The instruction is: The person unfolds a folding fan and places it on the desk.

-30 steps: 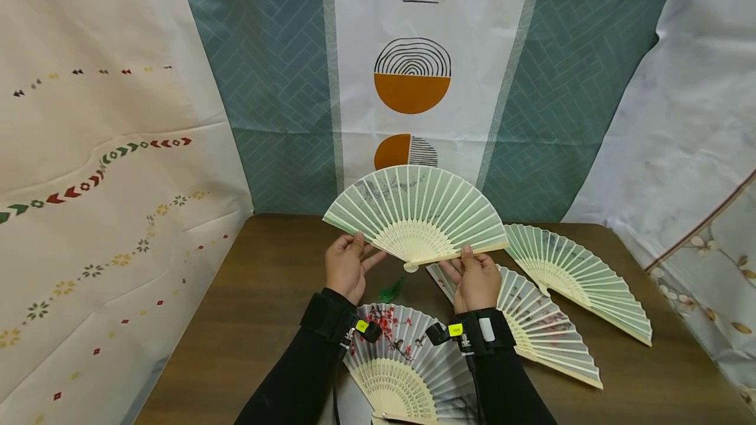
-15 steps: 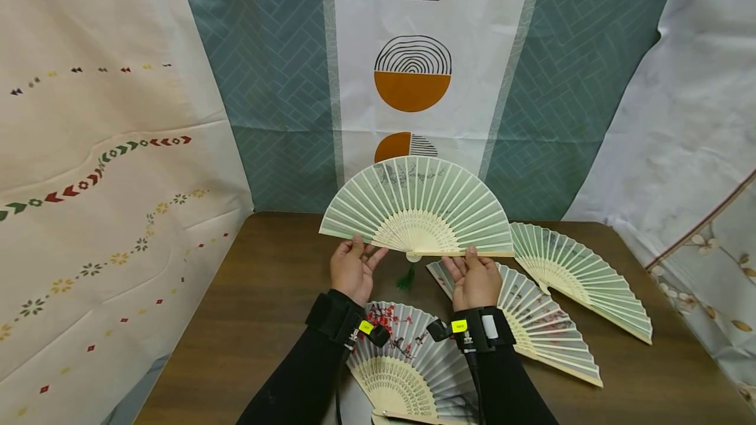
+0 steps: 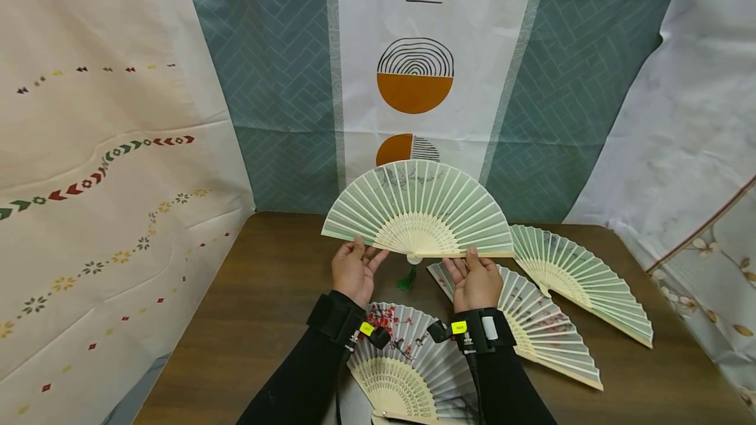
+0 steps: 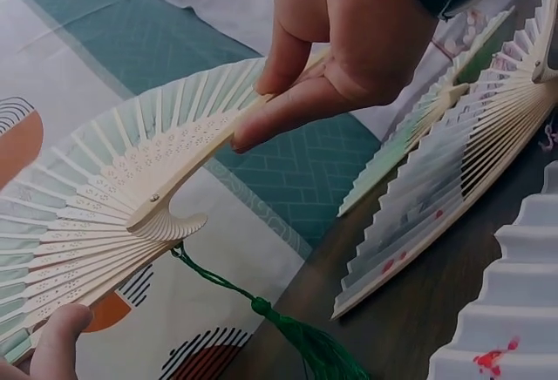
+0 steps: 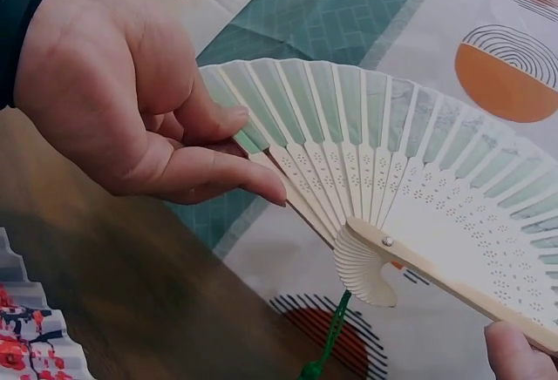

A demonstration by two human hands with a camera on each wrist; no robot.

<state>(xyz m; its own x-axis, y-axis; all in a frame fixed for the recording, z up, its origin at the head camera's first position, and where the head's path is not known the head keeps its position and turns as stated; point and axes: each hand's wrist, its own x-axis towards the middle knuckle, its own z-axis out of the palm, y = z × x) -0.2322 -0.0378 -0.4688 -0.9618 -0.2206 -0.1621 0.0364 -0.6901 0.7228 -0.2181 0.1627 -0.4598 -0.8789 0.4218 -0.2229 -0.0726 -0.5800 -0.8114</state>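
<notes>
Both hands hold up a spread pale green folding fan (image 3: 413, 205) above the back of the table, its curved edge upward. My left hand (image 3: 353, 274) pinches the left end of its lower edge between thumb and fingers. On the other side, my right hand (image 3: 476, 282) grips the pale outer rib. A green tassel (image 3: 407, 279) hangs below the pivot. The left wrist view shows the right hand (image 4: 340, 40) on the riveted rib and only the left thumb (image 4: 59, 341). In the right wrist view, the left hand (image 5: 113, 101) pinches the opposite rib.
On the brown table (image 3: 236, 320), a grey fan with red blossoms (image 3: 407, 340) lies spread beneath the forearms. To the right lie another grey fan (image 3: 549, 333) and a second green fan (image 3: 585, 274), both spread. A patterned cloth (image 3: 283, 84) hangs behind.
The held fan has turned from a slight tilt to nearly level, and its tassel now hangs straight below the pivot. Over the last half second the hands have stayed almost still.
</notes>
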